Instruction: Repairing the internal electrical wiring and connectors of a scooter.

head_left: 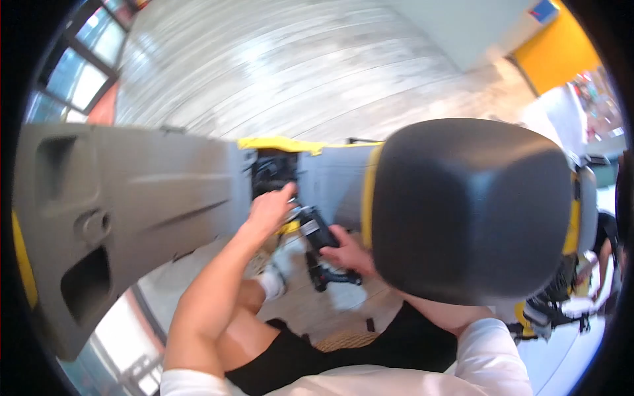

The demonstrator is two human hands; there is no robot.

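My right hand (345, 249) grips a black cylindrical part (314, 226) with a pale label, below a rectangular opening (274, 165) in a grey and yellow vehicle body (165, 178). My left hand (272, 208) is at the lower edge of that opening, fingers curled by the upper end of the cylinder and some shiny metal; what it holds is hidden. Dark components sit inside the opening. A large padded black seat (465, 204) is just right of my right hand. Beneath the cylinder a black bracket-like part (330, 276) is visible, partly blurred.
A grey wood-look floor (251, 66) lies beyond the vehicle. Framed windows (89, 59) are at the upper left, a yellow panel (548, 49) at the upper right. At the far right another person (604, 244) is partly visible near black vehicle parts (548, 310).
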